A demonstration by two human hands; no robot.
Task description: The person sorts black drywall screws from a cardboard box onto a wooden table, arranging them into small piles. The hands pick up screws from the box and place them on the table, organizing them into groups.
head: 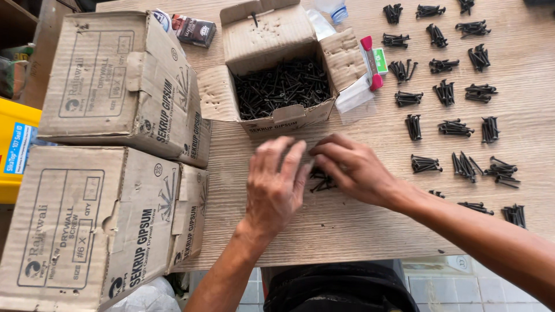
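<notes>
Table (358, 231): bearing everything.
Closed cartons (115, 86): sitting at left, one behind the other.
Open box (272, 115): standing at centre rear, holding loose screws (283, 86).
Screw bundles (445, 92): lying in rows at right.
Left hand (276, 188) and right hand (354, 167): meeting before the open box, over a small screw pile (321, 180).

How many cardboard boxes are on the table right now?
3. One open box of black screws at top centre, above the hands. Two closed boxes on the left: the upper one and the lower one nearer the table edge. None looks hidden.
</notes>
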